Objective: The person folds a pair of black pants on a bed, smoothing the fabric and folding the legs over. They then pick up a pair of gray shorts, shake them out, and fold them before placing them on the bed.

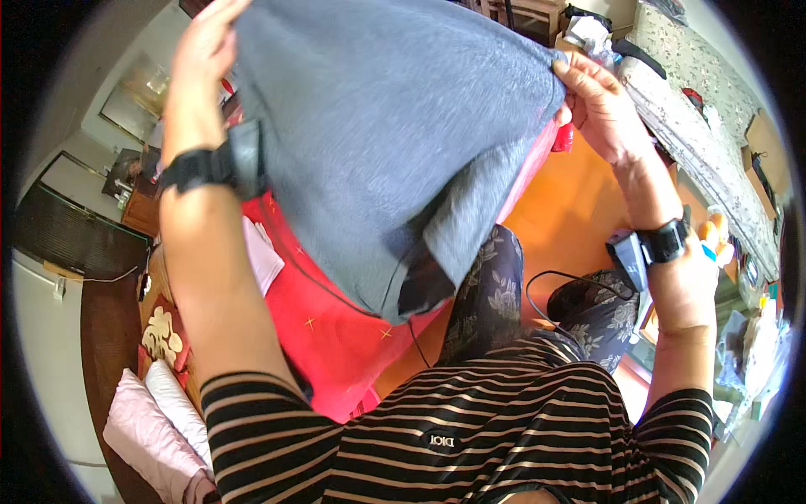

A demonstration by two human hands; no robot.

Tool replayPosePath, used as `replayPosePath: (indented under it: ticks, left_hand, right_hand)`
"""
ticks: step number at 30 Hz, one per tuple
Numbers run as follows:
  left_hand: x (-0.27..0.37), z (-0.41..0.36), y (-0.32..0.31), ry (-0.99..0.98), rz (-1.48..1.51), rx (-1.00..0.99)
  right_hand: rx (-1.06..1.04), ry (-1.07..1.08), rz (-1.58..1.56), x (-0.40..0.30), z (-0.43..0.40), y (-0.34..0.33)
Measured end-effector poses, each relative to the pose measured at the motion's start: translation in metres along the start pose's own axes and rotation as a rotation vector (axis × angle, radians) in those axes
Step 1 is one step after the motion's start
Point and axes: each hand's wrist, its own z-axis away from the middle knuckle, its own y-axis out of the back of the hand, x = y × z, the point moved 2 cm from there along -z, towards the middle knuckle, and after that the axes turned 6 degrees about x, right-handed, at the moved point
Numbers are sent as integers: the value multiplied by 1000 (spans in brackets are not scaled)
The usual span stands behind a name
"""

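Note:
A blue-grey knit garment (378, 126) hangs spread between my two hands, blurred in places. A short sleeve (463, 230) with a dark opening droops at its lower right. My left hand (208, 44) grips the garment's upper left edge, its fingertips partly cut off by the top of the picture. On the other side, my right hand (595, 94) pinches a corner of the fabric between thumb and fingers. Beneath the garment lies a red bedspread (327, 353) with gold star marks, partly hidden. A pale pink cloth (261, 255) rests on the bedspread.
Pink and white pillows (154, 422) lie at lower left. To the right are an orange floor (554, 201) and a long floral-covered piece of furniture (686, 132) with items on it. A black cable (535, 286) loops by my right leg. Bags and bottles crowd the right edge.

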Motion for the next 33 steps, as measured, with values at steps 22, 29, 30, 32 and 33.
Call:
replayPosePath:
  ticks: [22, 29, 30, 32, 33]
  left_hand:
    - [-242, 341, 25, 384, -693, -159]
    - [-290, 259, 72, 106, -957, -29]
    - [-303, 244, 72, -7, -988, -17]
    - [-325, 218, 73, -78, -1065, -43]
    - [-338, 211, 84, -92, -1068, -34]
  right_hand:
    - [-21, 171, 1002, 177, 110, -25]
    - [-282, -60, 1199, 203, 134, -41]
    - [-292, -136, 1214, 207, 137, -37]
    - [-274, -128, 1210, 204, 138, -38]
    - [-266, -121, 1197, 202, 138, -40]
